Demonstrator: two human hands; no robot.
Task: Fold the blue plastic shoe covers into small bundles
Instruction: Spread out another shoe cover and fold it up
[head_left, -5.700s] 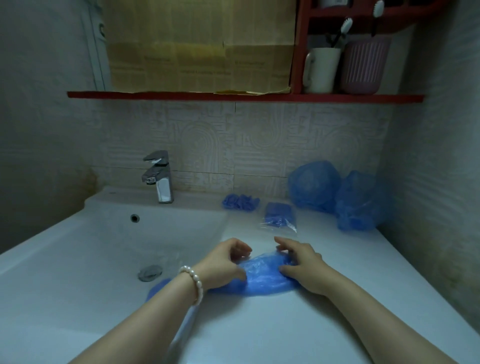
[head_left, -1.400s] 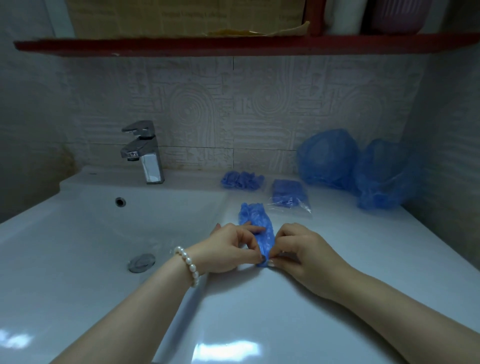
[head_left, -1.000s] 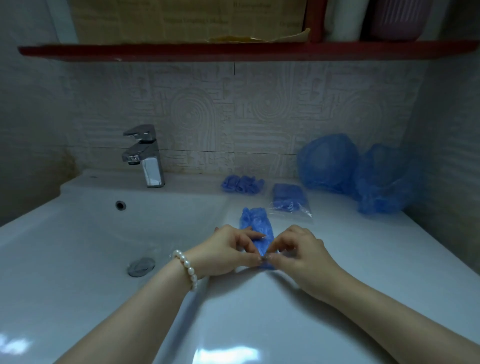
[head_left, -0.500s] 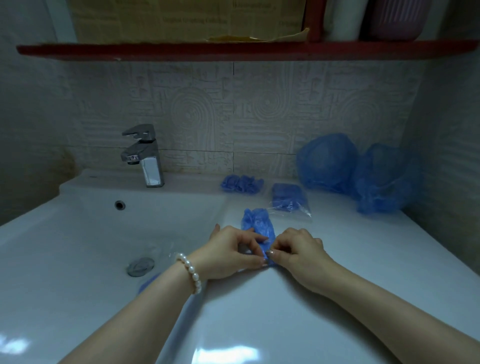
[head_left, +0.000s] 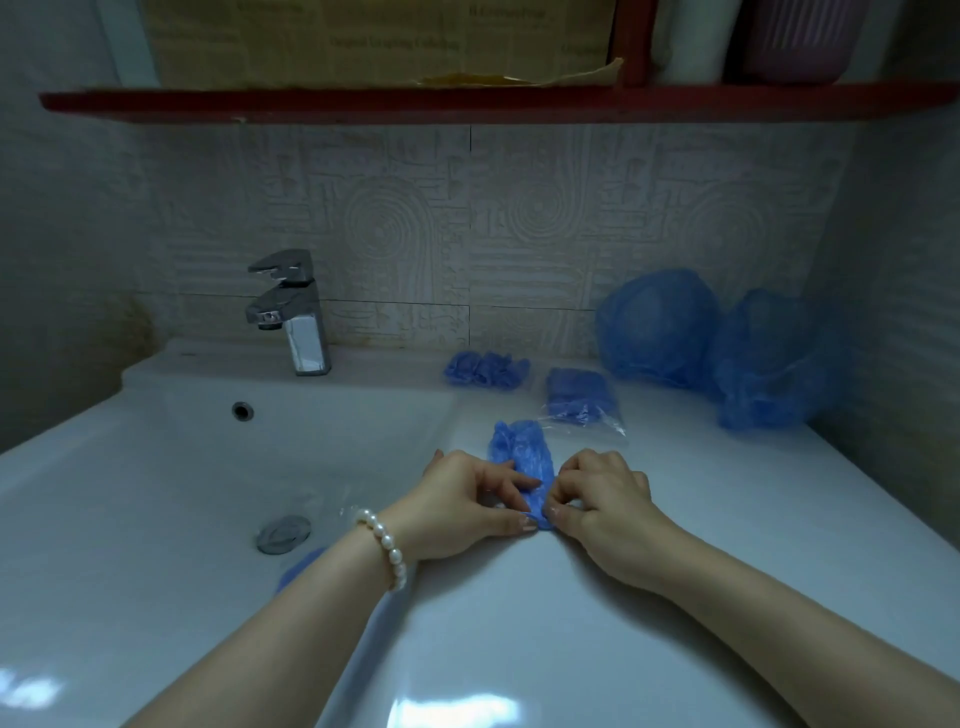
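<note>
Cover in hand: narrow crinkled blue plastic shoe cover (head_left: 521, 453), folded into a long strip on the white ceramic countertop (head_left: 727, 519), running toward 12 o'clock from the hands.
Left hand (head_left: 467, 501): fingers curled, thumb and fingertips pinching the strip's near end.
Right hand (head_left: 597, 496): curled likewise, pinching the same end from the 3 o'clock side; both hands almost touching.
Change: a few seconds back the cover lay broad and sideways under both hands; now it is a slim lengthwise band, and over the last second the near end has tucked tighter.
Meaning: lengthwise folding looks done; rolling from the near end seems under way.
Finished work: small blue folded bundles (head_left: 487, 369) at 12 o'clock by the wall; clear packet of blue covers (head_left: 579, 397) just beside the strip's far end; two puffy loose blue covers (head_left: 657, 327) at 2 o'clock.
Writing: faint print on the brown cardboard sheet (head_left: 384, 41) above the red shelf (head_left: 467, 104), not legible.
</note>
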